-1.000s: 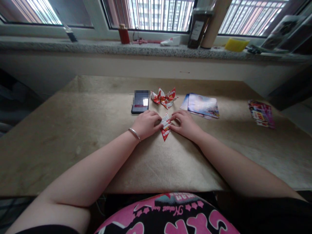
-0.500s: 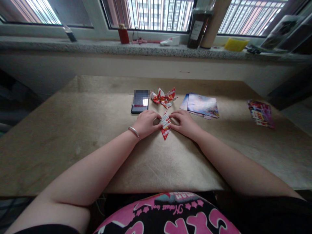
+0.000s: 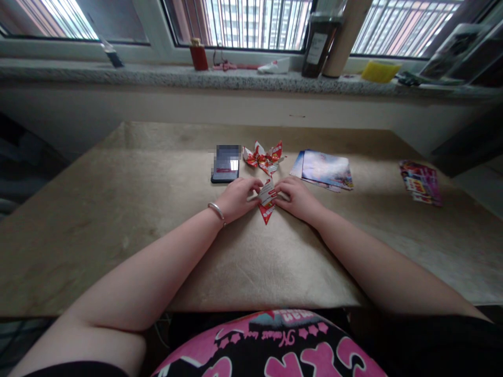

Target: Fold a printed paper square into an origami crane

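a wide tan table (image 3: 259,277) takes up most of the view, with a speckled stone windowsill (image 3: 157,75) behind it. on the table's far half, right of the middle, lies a loose pile of glossy pictures (image 3: 328,168), overlapping one another. the left hand (image 3: 238,200) and the right hand (image 3: 297,199) face each other near the centre, each closed on one side of a small piece of paper, thumbs nearer the body and fingers farther away. just beyond them sits a pointed red-and-white paper shape (image 3: 263,158), beside a dark phone (image 3: 226,168) (part of it is blurred out). smaller than these is the folded paper (image 3: 268,195) itself, held between the two hands, its red tip (image 3: 266,214) pointing towards the body. to work it well, i would let the tabletop back the paper, pin one side with one hand and run the other thumb firmly along the fold, matching edges before pressing. an even pull from both sides should stop the layers skewing; too hard a pinch could crumple the tip. how many layers there are, i cannot tell.
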`<state>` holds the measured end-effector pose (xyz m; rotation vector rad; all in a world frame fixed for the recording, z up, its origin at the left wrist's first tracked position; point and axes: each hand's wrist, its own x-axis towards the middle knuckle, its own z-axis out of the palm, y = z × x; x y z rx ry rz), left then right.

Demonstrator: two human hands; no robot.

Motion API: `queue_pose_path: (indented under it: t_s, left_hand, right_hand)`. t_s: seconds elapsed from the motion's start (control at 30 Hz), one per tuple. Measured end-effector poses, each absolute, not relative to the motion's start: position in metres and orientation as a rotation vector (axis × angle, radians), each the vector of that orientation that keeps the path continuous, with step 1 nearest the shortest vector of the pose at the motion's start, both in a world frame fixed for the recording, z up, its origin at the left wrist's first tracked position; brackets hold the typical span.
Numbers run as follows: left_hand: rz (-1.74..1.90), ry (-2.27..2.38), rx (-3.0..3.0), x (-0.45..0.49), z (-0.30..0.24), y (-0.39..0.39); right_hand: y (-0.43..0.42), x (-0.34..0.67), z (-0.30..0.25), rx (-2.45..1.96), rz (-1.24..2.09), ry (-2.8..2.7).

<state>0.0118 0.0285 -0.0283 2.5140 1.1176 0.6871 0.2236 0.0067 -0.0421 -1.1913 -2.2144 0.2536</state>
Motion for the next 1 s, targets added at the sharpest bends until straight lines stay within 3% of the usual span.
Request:
queue_pose_path:
  t_s: [0.43,1.0]
  left_hand:
    - [0.587,0.893,2.764,0.010,-0.029,0.037]
    - [0.338,0.846,3.160,0.010,-0.012,0.025]
  right_hand:
    - [0.003,0.225,-0.032,-1.080,0.134,-2.418]
    - [-0.015,0.214,-0.013,-1.307,-0.145,-2.616]
